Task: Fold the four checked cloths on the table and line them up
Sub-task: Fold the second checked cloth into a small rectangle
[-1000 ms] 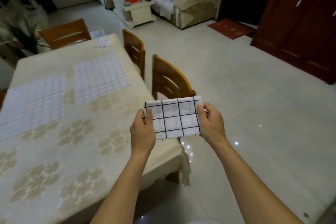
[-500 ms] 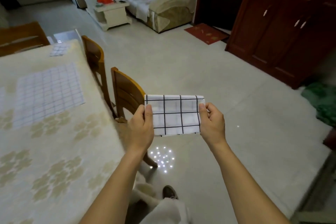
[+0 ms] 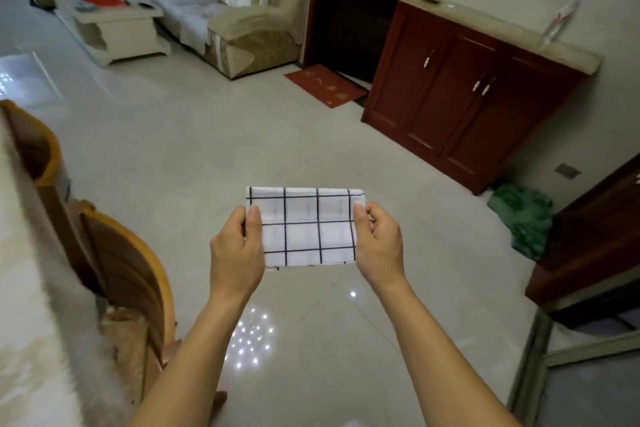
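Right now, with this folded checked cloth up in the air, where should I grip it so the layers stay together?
Pinch the folded checked cloth by its two short edges, coming in from either side, thumbs on the near face. It is a soft, wide rectangle, so end grips likely keep it taut and flat. The left hand and right hand hold it that way now.

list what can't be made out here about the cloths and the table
Head view only.
The other three cloths: out of frame. The table is only a blurred strip cut off by the left edge.
The folded cloth: its short edges are covered by the left hand and right hand, so the layer count cannot be told.
Fingers behind the cloth: hidden by it.
Items on top of the cabinet: too small to identify.
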### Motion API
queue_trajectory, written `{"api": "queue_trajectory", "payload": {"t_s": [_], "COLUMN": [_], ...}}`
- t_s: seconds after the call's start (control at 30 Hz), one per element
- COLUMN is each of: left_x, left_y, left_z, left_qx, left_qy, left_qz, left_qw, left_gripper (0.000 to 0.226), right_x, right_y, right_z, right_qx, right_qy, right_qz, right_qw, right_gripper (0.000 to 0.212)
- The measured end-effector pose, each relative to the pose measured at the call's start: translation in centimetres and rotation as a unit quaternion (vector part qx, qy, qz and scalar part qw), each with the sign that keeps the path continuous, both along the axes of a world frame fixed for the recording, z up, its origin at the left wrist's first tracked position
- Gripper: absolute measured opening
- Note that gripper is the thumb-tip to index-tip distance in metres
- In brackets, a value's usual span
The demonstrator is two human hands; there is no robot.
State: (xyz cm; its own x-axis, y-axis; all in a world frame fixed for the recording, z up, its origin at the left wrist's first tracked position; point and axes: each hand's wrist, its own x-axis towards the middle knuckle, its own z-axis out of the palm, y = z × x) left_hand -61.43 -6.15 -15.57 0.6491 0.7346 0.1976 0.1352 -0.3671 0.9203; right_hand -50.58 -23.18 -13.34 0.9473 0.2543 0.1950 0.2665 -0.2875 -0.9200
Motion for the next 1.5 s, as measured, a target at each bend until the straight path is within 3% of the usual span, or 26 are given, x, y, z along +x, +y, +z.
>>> {"api": "queue_trajectory", "payload": {"t_s": [0.23, 0.63, 0.9, 1.27, 1.5], "left_x": [6.6, 17.8, 18.6, 21.9, 20.4], "left_y": [5.1, 14.5, 20.9, 38.7, 46.3], "left_z": [-0.9, 2.2, 0.0, 2.2, -0.6], "left_qx": [0.004, 0.033, 0.01, 0.023, -0.013], "left_qy": [0.019, 0.042, 0.041, -0.011, -0.008], "left_qz": [0.053, 0.271, 0.355, 0.344, 0.388], "left_qw": [0.998, 0.961, 0.934, 0.939, 0.921], "left_gripper": [0.045, 0.044, 0.047, 0.047, 0.047], "right_x": [9.1, 24.9, 27.0, 30.3, 29.7], "right_y": [6.6, 22.8, 32.4, 50.7, 60.1], "right_z": [-2.6, -1.5, -3.6, 0.2, -1.6], "right_qx": [0.016, 0.033, -0.001, -0.01, -0.015], "right_qy": [0.029, 0.04, 0.063, 0.001, 0.049], "right_qz": [0.062, 0.26, 0.354, 0.337, 0.393], "right_qw": [0.998, 0.964, 0.933, 0.942, 0.918], "right_gripper": [0.041, 0.043, 0.044, 0.042, 0.041]}}
